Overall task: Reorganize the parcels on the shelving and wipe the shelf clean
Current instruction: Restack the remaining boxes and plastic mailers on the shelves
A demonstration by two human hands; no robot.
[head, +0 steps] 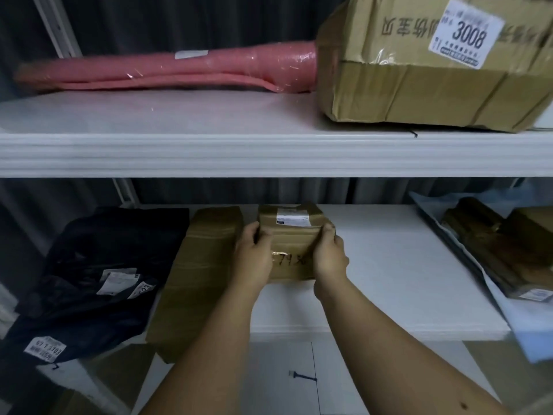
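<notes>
Holding small brown parcel [291, 244] at frame centre, lower shelf [389, 265] | left hand [253, 256], right hand [329, 253] grip its sides | handwriting partly covered | right-edge tray [466, 259] cut off

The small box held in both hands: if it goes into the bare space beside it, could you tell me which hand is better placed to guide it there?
Probably the right hand: it grips the small box on the side facing the bare shelf.

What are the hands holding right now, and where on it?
Both hands grip the small brown parcel: left hand on its left side, right hand on its right side.
</notes>
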